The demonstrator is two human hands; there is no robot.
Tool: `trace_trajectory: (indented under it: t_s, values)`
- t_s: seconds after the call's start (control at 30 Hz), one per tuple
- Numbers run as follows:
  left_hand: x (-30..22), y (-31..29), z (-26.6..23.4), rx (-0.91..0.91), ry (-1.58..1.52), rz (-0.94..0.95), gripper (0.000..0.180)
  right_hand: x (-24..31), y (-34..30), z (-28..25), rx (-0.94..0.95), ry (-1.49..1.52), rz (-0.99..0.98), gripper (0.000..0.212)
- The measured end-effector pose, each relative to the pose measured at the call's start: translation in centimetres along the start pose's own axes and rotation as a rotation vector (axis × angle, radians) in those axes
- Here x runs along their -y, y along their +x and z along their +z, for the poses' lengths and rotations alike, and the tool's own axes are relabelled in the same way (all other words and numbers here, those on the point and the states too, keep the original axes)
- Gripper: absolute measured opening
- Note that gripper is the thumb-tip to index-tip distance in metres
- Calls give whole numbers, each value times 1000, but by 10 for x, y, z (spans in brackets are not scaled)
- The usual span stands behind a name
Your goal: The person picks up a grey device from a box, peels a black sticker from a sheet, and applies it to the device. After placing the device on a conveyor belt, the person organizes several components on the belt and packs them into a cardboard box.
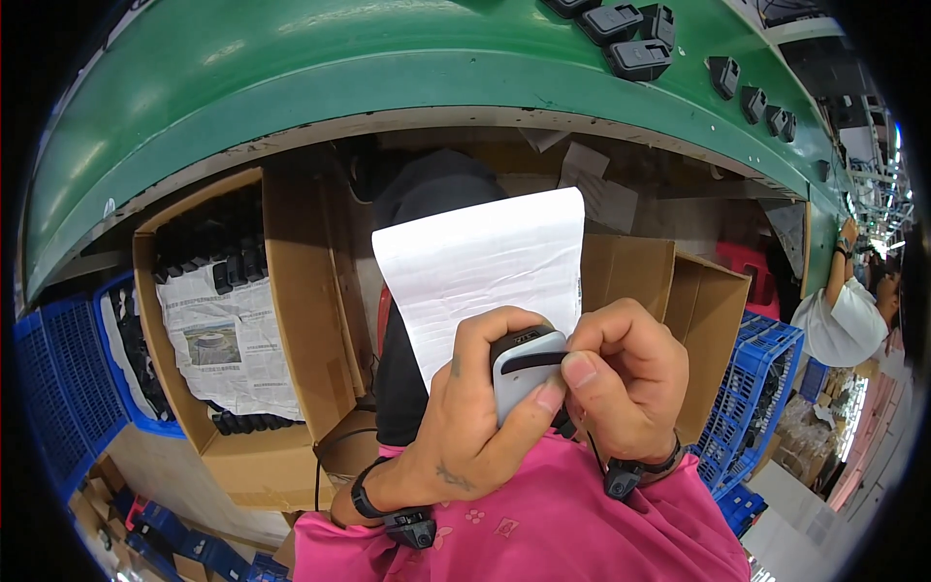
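Note:
My left hand (485, 417) is closed around a small rounded device (521, 388), with a light grey face and a black side that has a port-like opening. A narrow black strip (533, 362) runs across the grey face. At the strip's right end, my right hand (628, 378) is closed in a pinch, thumb against forefinger. Whether the strip is loose or part of the device cannot be made out. Beneath the hands, a white sheet of paper (485, 262) with faint lines lies over my lap.
A green workbench (388, 82) curves across ahead, with several black devices (640, 60) at its right. On the left stands an open carton (296, 291) with newspaper and black parts, beside blue crates (68, 359). Another carton (713, 310) and a blue crate (747, 398) are right; a person (839, 315) sits beyond.

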State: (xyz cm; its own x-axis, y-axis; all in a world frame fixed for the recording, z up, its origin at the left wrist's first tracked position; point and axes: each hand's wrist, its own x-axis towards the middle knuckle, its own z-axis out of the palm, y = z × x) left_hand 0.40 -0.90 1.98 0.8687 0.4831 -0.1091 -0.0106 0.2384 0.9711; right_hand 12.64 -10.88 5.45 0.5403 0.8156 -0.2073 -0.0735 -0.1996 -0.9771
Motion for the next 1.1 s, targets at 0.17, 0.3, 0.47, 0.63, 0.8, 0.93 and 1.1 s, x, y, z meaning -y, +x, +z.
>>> trace_trajectory:
  t_s: [0.17,0.3,0.47,0.63,0.8,0.93,1.1]
  values:
    - [2,0,-2,3,53,22,44,-2,1,1,-10,-84,-48,10]
    - [1,-1,-1,-4,77,28,44,-2,4,5,-20,-122,-93,8]
    - [3,-2,0,-26,90,34,44,-2,3,2,-14,-170,-111,9]
    - [4,-2,1,-44,141,61,44,-2,4,4,-28,-192,-108,9]
    - [6,-2,1,-60,178,84,45,-6,5,4,-44,-248,-170,10]
    - [7,-2,3,-69,240,114,46,-9,4,6,-58,-270,-200,8]
    - [13,-3,5,-102,277,148,45,-11,4,7,-73,-275,-171,8]
